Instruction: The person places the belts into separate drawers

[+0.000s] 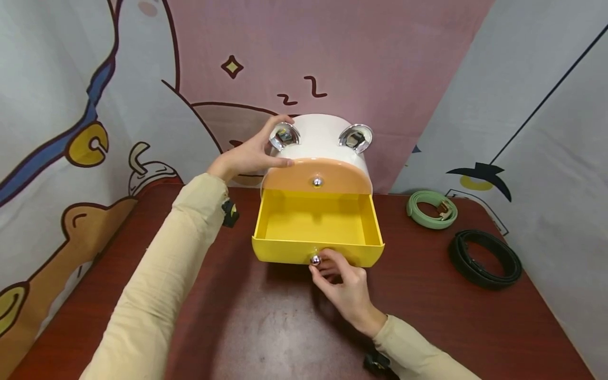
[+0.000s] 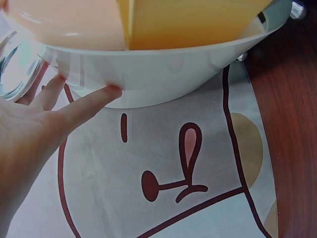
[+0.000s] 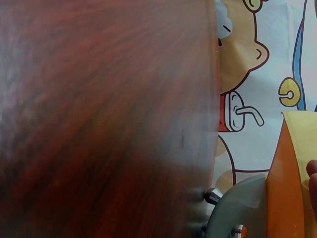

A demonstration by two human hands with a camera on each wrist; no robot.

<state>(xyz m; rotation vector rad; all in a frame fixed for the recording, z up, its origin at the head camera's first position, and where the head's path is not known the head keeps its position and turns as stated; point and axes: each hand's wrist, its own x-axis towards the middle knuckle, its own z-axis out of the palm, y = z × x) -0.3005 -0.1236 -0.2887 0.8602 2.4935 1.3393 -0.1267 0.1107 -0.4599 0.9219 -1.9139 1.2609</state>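
— Where's the yellow drawer [image 1: 317, 232]?
— Pulled out of the bottom of a white rounded storage box [image 1: 323, 138] that stands at the back of the dark red surface [image 1: 266, 327], near its middle. The drawer's inside shows bare yellow.

— What are the hands doing?
— The right hand [image 1: 343, 285] pinches the small chrome knob [image 1: 315, 259] on the drawer's front between fingertips and thumb. The left hand [image 1: 249, 154] lies against the box's upper left side, fingers straight, thumb along the edge of the orange upper drawer [image 1: 317, 178].

— Do the wrist views add much?
— Little. The left wrist view has straight fingers [image 2: 91, 101] touching the box's white rim, the rest of the box cut off at the top. The right wrist view is mostly blurred surface; only a fingertip shows at the right edge, so the pinch itself is hidden there.

— Anything else around?
— A coiled green belt [image 1: 431, 209] and a coiled black belt [image 1: 484, 257] lie to the right, well apart from the box. Cartoon-printed cloth [image 1: 95, 105] hangs behind.
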